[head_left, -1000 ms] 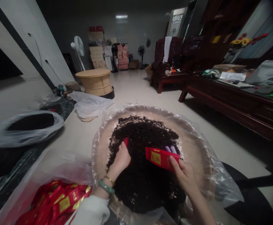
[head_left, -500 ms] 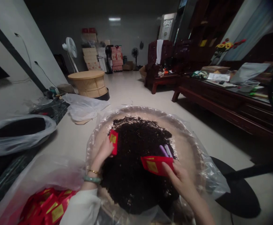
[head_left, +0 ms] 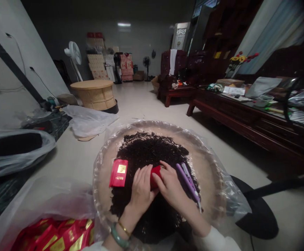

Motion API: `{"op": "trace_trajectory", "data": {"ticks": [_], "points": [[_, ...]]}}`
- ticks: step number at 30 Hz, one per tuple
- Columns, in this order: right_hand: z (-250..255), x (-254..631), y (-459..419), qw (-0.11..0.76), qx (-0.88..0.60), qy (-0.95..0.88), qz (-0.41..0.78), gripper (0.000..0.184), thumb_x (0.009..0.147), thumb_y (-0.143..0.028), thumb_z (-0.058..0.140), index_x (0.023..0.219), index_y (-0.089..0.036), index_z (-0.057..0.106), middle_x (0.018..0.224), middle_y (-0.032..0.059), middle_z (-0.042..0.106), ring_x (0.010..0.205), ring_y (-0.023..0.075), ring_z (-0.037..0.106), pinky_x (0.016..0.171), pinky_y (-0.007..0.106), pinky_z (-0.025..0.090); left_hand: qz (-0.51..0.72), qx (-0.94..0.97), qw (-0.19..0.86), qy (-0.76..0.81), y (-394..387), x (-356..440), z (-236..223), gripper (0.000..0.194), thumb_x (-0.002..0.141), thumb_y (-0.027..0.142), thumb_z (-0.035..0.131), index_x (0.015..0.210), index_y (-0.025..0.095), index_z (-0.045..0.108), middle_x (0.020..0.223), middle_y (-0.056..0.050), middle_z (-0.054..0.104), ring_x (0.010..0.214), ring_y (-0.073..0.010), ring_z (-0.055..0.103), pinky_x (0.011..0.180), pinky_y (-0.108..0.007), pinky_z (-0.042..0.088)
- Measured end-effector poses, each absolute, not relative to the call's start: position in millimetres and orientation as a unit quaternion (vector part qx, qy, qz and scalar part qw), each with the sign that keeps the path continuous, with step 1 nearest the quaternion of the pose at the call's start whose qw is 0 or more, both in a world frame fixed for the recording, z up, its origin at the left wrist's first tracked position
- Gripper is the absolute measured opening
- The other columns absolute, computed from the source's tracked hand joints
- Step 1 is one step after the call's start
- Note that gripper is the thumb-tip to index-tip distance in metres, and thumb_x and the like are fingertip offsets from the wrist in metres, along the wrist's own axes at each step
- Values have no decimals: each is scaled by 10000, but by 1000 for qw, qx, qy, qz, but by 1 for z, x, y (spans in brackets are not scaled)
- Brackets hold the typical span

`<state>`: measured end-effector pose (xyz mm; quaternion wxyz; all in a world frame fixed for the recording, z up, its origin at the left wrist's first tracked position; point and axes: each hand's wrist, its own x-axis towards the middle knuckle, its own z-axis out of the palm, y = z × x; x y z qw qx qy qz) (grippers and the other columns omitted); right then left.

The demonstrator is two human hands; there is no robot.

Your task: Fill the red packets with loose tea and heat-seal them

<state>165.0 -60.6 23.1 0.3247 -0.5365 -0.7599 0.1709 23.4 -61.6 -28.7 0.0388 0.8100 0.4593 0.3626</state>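
Note:
Over the dark loose tea leaves (head_left: 152,146), my left hand (head_left: 142,184) and my right hand (head_left: 169,181) both close around a small red packet (head_left: 155,176). Much of that packet is hidden by my fingers. Another red packet (head_left: 118,173) with a gold label lies on the left edge of the pile. To the right of my right hand rests a purple hand-held tool like a hair straightener (head_left: 188,181). The leaves lie in a wide round tray (head_left: 211,174) lined with clear plastic.
A plastic bag (head_left: 70,195) at lower left holds many red packets (head_left: 63,237). Another bag with dark contents (head_left: 13,146) sits at left. A black round stand base (head_left: 258,219) is at right, near a long wooden table (head_left: 246,122). A round woven drum-shaped stand (head_left: 94,94) stands behind.
My left hand has left one packet lying on the pile and moved right to join my right hand at the other packet. My right hand has shifted slightly left.

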Motion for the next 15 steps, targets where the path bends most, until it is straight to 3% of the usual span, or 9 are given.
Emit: {"op": "trace_trajectory", "data": {"ticks": [2, 5, 8, 12, 15], "points": [[21, 156, -63, 318, -528, -766, 183, 296, 942, -282, 426, 766, -199, 649, 832, 92, 694, 1191, 311, 525, 1042, 539, 359, 395, 790, 16, 470, -64, 27, -38, 511, 854, 211, 500, 1353, 165, 400, 1264, -160, 593, 1196, -279, 544, 1048, -521, 394], [20, 153, -68, 289, -510, -781, 217, 331, 949, -318, 428, 731, -210, 651, 798, 67, 683, 1145, 290, 565, 1083, 549, 324, 417, 765, 13, 491, -63, 20, -46, 433, 846, 242, 528, 1274, 183, 498, 1192, -155, 588, 1116, -289, 565, 958, -492, 470], [23, 162, -65, 302, -484, -784, 245, 364, 960, -377, 401, 790, -229, 687, 964, 61, 704, 1196, 272, 532, 1065, 521, 366, 424, 731, 21, 534, -61, 8, -48, 433, 787, 270, 623, 1207, 181, 563, 1033, -122, 584, 960, -274, 587, 841, -446, 522], [31, 180, -28, 350, -519, -759, 175, 388, 954, -453, 384, 1095, -212, 654, 1220, 99, 633, 1251, 255, 482, 1089, 476, 338, 450, 675, 47, 583, -57, -7, -51, 482, 740, 282, 670, 1200, 183, 559, 964, -79, 574, 926, -255, 590, 847, -426, 523], [35, 179, 20, 227, -598, -761, 111, 642, 898, -556, 444, 1396, -151, 428, 1487, 180, 366, 1398, 333, 266, 1115, 507, 261, 478, 630, 46, 611, -53, -13, -54, 503, 744, 320, 672, 1206, 170, 540, 1006, -94, 589, 967, -269, 591, 883, -447, 513]]}}
